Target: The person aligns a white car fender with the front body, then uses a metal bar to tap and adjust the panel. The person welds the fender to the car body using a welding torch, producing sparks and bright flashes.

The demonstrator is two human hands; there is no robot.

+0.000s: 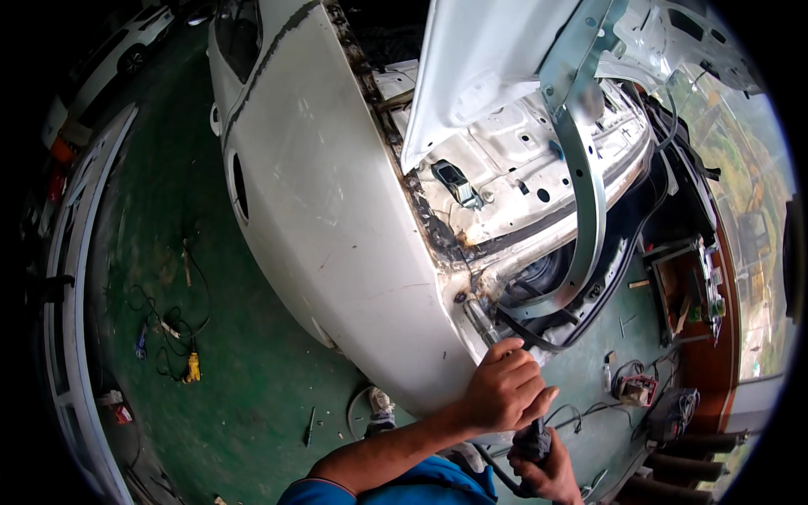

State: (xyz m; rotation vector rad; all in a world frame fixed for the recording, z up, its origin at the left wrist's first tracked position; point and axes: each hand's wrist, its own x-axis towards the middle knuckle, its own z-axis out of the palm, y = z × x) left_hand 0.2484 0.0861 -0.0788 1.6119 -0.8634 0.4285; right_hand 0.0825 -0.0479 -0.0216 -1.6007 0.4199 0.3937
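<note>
My left hand (510, 387) grips a power tool whose silver front part (481, 320) reaches to a rusty seam at the rear corner of a white car body panel (328, 202). My right hand (551, 471) holds the dark rear part (532, 439) of the same tool lower down, beside a dark hose. Around the seam lie bare, scuffed metal and rust. A curved steel hinge arm (585, 185) stands just right of it, under the raised white lid (467, 67). The tool's tip is small and hard to make out.
A metal frame (88, 194) runs along the left. Cords with a yellow tool (193, 368) lie on the green floor (210, 421). At right stand a metal cart (686, 295) and a boxy machine (673, 412) with cables. A white car (126, 42) is at the back left.
</note>
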